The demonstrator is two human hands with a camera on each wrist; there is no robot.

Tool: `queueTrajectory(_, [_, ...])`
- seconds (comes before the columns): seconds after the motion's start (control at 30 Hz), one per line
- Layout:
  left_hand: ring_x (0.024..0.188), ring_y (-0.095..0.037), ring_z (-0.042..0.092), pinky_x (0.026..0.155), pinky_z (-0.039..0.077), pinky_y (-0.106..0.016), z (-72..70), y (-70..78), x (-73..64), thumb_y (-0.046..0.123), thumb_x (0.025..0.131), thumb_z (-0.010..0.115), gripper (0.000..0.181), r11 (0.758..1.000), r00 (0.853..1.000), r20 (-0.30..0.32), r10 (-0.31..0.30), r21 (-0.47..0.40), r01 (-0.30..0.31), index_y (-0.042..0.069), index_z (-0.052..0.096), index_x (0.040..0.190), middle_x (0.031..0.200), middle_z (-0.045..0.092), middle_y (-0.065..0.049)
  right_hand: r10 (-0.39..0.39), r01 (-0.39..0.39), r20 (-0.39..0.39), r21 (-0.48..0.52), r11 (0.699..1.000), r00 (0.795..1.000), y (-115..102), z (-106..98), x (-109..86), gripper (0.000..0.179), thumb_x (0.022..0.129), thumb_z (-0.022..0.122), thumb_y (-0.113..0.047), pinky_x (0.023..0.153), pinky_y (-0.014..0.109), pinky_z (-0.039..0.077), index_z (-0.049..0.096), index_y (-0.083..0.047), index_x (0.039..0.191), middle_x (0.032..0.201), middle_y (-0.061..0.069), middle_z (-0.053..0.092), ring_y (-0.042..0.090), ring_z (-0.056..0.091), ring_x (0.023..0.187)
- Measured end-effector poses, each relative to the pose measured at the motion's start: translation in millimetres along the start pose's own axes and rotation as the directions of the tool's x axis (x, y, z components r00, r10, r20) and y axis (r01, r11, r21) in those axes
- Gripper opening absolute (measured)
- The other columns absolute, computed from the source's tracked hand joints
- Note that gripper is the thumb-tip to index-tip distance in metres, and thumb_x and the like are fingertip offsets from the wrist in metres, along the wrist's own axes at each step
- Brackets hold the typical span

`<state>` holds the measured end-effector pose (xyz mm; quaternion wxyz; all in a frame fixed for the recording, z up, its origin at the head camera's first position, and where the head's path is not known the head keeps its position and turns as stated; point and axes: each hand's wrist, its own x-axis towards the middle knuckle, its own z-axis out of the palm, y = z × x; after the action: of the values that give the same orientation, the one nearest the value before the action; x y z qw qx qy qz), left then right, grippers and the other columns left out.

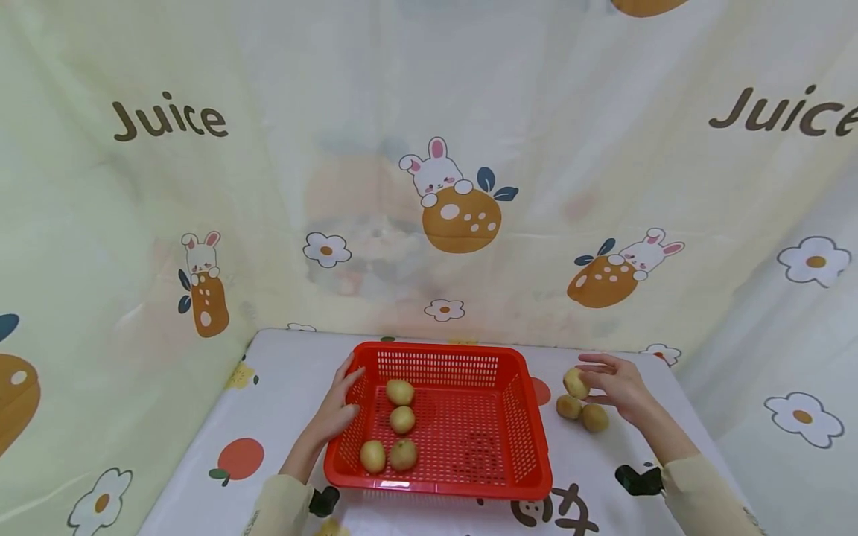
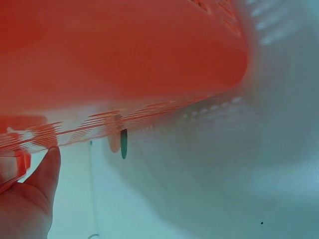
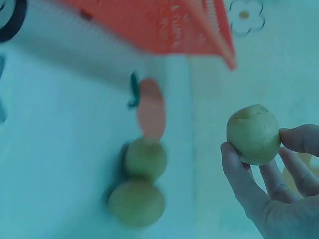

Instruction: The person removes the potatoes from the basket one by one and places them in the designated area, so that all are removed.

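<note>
A shallow red plastic basket with slotted walls stands on the table. Several potatoes lie in its left half. My left hand grips the basket's left rim; in the left wrist view the thumb lies against the slotted wall. Right of the basket, my right hand pinches a potato between thumb and fingers, raised above the table. Two more potatoes sit side by side on the cloth just below that hand.
A white tablecloth printed with fruit and flowers covers the table. Pale curtains with rabbit prints hang behind and at both sides. Black straps show near the wrists.
</note>
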<state>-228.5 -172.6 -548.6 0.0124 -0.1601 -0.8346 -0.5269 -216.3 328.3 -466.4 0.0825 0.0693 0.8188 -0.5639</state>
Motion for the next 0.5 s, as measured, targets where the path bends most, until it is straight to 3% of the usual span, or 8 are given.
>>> queueTrajectory(0.17, [0.148, -0.042, 0.009, 0.111, 0.022, -0.063, -0.5, 0.3, -0.4, -0.014, 0.074, 0.05, 0.071, 1.0, 1.0, 0.003, -0.008, -0.007, 0.008, -0.011, 0.039, 0.144, 0.163, 0.008, -0.017, 0.062, -0.061, -0.032, 0.034, 0.998, 0.998, 24, -22, -5.7, 0.054, 0.098, 0.057, -0.013, 0.079, 0.045, 0.058, 0.037, 0.01, 0.143, 0.131, 0.027, 0.059, 0.015, 0.066, 0.091])
queueTrajectory(0.3, [0.146, -0.046, 0.009, 0.111, 0.021, -0.064, -4.9, 25.2, -6.3, -0.016, 0.074, 0.049, 0.068, 1.0, 1.0, 0.015, -0.009, -0.021, 0.009, -0.017, 0.038, 0.141, 0.161, 0.007, -0.024, 0.104, -0.1, -0.041, 0.096, 0.99, 0.994, 45, -35, -7.0, 0.047, 0.097, 0.056, -0.011, 0.079, 0.044, 0.058, 0.043, 0.009, 0.137, 0.117, 0.019, 0.068, 0.015, 0.067, 0.088])
queueTrajectory(0.37, [0.146, -0.047, 0.009, 0.111, 0.021, -0.065, -4.7, 26.7, -6.6, -0.017, 0.074, 0.048, 0.068, 1.0, 1.0, 0.008, -0.005, -0.031, 0.006, -0.018, 0.038, 0.14, 0.161, 0.007, -0.026, 0.118, -0.112, -0.054, 0.111, 0.987, 0.991, 54, -38, -7.1, 0.047, 0.097, 0.056, -0.01, 0.078, 0.043, 0.058, 0.042, 0.01, 0.137, 0.114, 0.017, 0.069, 0.015, 0.067, 0.087])
queueTrajectory(0.4, [0.146, -0.047, 0.009, 0.111, 0.021, -0.065, -4.5, 26.3, -6.4, -0.018, 0.073, 0.048, 0.068, 0.999, 1.0, 0.006, -0.005, -0.033, 0.006, -0.019, 0.038, 0.14, 0.161, 0.007, -0.026, 0.126, -0.118, -0.061, 0.118, 0.986, 0.99, 58, -39, -7.0, 0.047, 0.097, 0.056, -0.01, 0.077, 0.043, 0.058, 0.042, 0.011, 0.136, 0.111, 0.014, 0.07, 0.015, 0.066, 0.086])
queueTrajectory(0.47, [0.146, -0.046, 0.01, 0.111, 0.023, -0.064, -1.4, 12.0, -3.0, -0.017, 0.072, 0.049, 0.069, 0.999, 1.0, -0.009, 0.005, -0.036, -0.005, -0.017, 0.039, 0.141, 0.161, 0.008, -0.024, 0.15, -0.14, -0.074, 0.13, 0.982, 0.986, 64, -40, -6.4, 0.047, 0.097, 0.056, -0.01, 0.076, 0.042, 0.059, 0.042, 0.011, 0.136, 0.104, 0.007, 0.07, 0.015, 0.065, 0.086])
queueTrajectory(0.5, [0.146, -0.045, 0.01, 0.111, 0.023, -0.064, 0.1, 5.3, -1.3, -0.017, 0.072, 0.05, 0.07, 0.999, 1.0, -0.016, 0.008, -0.04, -0.009, -0.015, 0.04, 0.141, 0.162, 0.008, -0.022, 0.153, -0.141, -0.087, 0.13, 0.982, 0.984, 64, -38, -7.8, 0.053, 0.098, 0.056, -0.01, 0.076, 0.043, 0.059, 0.035, 0.015, 0.14, 0.104, 0.009, 0.07, 0.017, 0.064, 0.086])
